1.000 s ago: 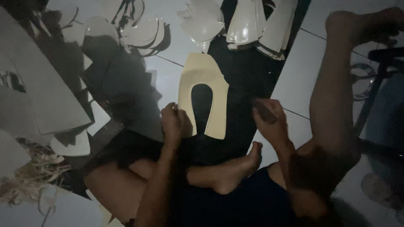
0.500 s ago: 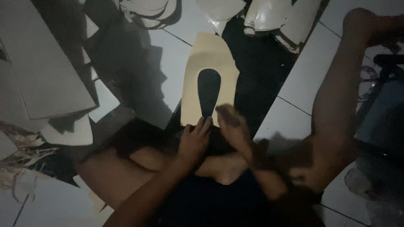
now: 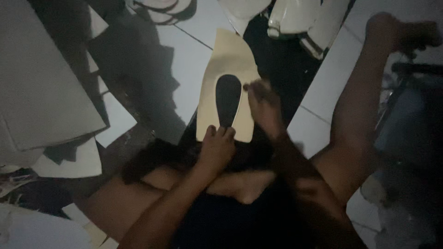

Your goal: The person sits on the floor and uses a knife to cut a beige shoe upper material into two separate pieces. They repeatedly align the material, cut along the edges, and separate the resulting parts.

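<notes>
A pale beige sheet (image 3: 230,50) with a sole-shaped hole cut out of it lies on dark material on the floor in front of me. My left hand (image 3: 217,147) presses its fingertips on the sheet's near edge, just below the hole. My right hand (image 3: 263,106) rests on the sheet's right side beside the hole; it is blurred, and whether it holds anything is unclear. I sit on the floor with bare legs folded, one foot (image 3: 244,184) under my arms.
Large grey boards (image 3: 41,83) are stacked at the left, with pale offcuts (image 3: 74,161) near them. White sole-shaped pieces (image 3: 300,18) lie at the top. My right knee and shin (image 3: 364,92) rise at the right, next to a dark object (image 3: 410,120).
The view has tilted down and closer. My right hand moved up along the sheet's right side beside the hole. My left hand stays at the sheet's near edge.
</notes>
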